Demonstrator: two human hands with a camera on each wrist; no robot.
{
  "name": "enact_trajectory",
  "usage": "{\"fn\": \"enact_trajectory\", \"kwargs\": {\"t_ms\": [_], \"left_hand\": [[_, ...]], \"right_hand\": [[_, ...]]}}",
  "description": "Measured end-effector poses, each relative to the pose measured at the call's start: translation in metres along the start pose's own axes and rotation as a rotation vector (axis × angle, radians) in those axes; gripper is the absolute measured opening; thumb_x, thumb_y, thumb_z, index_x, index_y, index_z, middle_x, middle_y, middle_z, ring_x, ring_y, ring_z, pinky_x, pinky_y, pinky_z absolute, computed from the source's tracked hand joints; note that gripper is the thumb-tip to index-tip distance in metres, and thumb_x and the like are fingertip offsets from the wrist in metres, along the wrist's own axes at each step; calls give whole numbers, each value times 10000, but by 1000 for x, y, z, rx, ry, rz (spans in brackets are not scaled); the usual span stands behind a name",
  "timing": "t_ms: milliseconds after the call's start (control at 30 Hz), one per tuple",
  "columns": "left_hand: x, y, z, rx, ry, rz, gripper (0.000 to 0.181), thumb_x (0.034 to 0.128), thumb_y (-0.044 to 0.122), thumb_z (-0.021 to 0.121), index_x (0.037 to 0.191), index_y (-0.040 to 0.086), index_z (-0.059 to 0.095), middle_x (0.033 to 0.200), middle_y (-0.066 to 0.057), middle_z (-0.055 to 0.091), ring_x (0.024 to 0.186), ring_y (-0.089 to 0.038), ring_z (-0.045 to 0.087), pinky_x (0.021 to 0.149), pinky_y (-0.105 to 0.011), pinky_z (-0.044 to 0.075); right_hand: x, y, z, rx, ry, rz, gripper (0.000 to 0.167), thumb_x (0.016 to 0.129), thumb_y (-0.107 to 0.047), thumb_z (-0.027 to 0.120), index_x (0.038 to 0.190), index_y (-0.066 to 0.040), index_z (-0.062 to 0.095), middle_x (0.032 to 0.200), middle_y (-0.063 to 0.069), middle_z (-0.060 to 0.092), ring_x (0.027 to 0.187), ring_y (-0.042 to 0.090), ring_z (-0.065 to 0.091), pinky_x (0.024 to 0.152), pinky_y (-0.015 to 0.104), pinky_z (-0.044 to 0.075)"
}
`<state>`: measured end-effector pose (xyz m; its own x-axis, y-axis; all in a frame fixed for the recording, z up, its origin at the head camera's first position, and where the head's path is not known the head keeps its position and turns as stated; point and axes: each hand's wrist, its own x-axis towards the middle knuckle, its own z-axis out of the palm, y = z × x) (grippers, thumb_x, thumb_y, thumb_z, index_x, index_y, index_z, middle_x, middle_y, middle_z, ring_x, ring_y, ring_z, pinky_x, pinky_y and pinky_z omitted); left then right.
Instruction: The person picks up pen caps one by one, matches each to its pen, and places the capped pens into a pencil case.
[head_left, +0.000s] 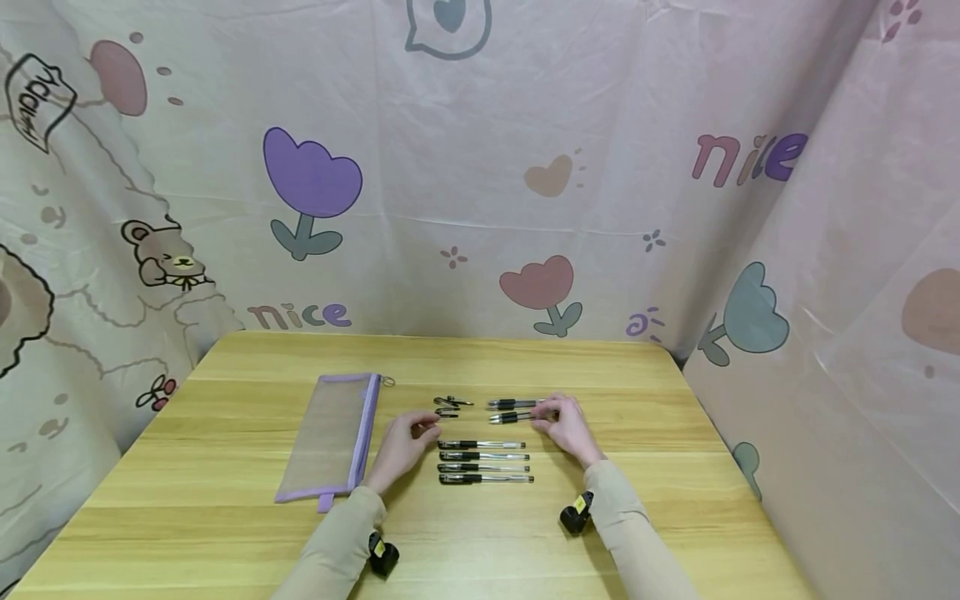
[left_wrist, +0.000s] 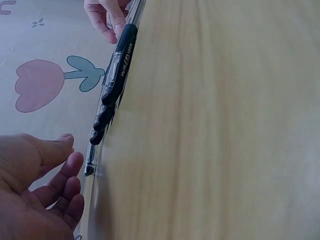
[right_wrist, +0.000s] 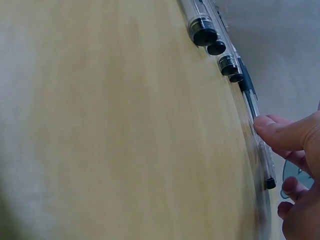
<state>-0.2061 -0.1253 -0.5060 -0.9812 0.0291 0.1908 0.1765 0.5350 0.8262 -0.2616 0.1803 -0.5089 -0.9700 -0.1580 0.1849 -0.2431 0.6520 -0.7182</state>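
Note:
Two uncapped black pens lie side by side in the head view, and my right hand (head_left: 567,428) pinches the nearer pen (head_left: 513,417) toward its right end. In the right wrist view the thumb of that hand (right_wrist: 302,145) lies on the clear barrel (right_wrist: 252,103). My left hand (head_left: 402,448), fingers loosely bent and holding nothing visible, is beside small black caps (head_left: 447,412). Between thumb and forefinger of the left hand (left_wrist: 42,182) there is a small gap. Several capped pens (head_left: 483,457) lie in a column in front of the hands.
A mesh pouch (head_left: 330,433) with purple edges lies flat at the left, its zipper along the right side. The wooden table (head_left: 615,375) ends at a printed curtain (head_left: 450,275) behind, with more curtain at both sides.

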Motion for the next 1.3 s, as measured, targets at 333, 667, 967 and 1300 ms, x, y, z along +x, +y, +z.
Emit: {"fn": "enact_trajectory", "kwargs": {"t_ms": [333,667,967,1300], "left_hand": [[-1,0,-1,3,-5,4,231,897,65,722,1122,13,732,911,-60,729,785,-96,580,718,-216,477],[-2,-1,-1,-1,-12,-22,211,935,45,670,1135,15,730,980,-97,743,828,-134,599,738,-237,481],[-2,0,-2,-21,-15,-48,213,983,59,607,1156,17,725,1065,-130,754,927,-198,677,825,-342,545],[-2,-1,-4,-16,2,-65,233,991,45,584,1184,10,710,1089,-145,747,958,-232,681,836,-359,549]], "right_hand": [[1,2,2,-3,5,22,143,810,-54,807,935,-122,789,992,30,715,973,194,538,894,348,386],[1,3,4,-47,18,-11,108,801,-49,807,875,-125,789,937,27,704,936,195,543,876,362,400],[2,5,4,-70,1,-34,91,800,-55,805,857,-124,787,891,19,674,881,165,518,849,345,367],[0,2,1,-72,-3,-62,72,808,-47,793,841,-110,778,916,49,683,919,214,545,925,432,373]]}}
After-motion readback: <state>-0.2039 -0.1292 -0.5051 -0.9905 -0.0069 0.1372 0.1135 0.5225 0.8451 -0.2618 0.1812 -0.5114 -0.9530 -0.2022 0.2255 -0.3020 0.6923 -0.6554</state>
